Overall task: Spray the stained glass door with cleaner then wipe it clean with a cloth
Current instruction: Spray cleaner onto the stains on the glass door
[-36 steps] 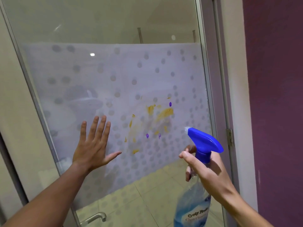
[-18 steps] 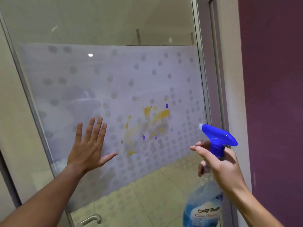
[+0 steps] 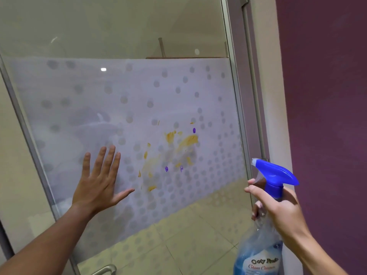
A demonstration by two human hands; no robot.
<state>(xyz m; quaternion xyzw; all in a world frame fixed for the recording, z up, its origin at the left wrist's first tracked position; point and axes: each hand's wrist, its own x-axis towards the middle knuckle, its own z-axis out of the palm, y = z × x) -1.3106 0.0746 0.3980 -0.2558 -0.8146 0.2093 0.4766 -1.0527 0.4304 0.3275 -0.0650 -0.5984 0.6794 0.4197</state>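
The glass door (image 3: 123, 92) fills the left and centre of the view, hinged in a metal frame (image 3: 235, 108) at its right edge. A frosted band with a dotted pattern covers the middle of the pane; the glass above and below the band is clear. The stains (image 3: 174, 151) sit on the frosted band, right of centre: several yellow-orange smears with three small purple spots among them.

The left hand (image 3: 99, 181) lies flat against the pane, just left of the stains. Its fingers (image 3: 107, 161) are spread wide and extended upward, thumb pointing right toward the lowest yellow smear; the hand grips nothing.

The right hand (image 3: 278, 209) holds the spray bottle (image 3: 260, 253) at the lower right, in front of the door frame and near a purple wall (image 3: 327, 96). The fingers are wrapped around the bottle neck below the blue trigger head (image 3: 278, 175), with the index finger lying across the front of the trigger area. The nozzle points left toward the glass. The bottle is transparent, holds blue liquid, and carries a label reading "Glass Cleaner".

A metal door handle (image 3: 105, 269) is visible at the bottom edge, below the left forearm.
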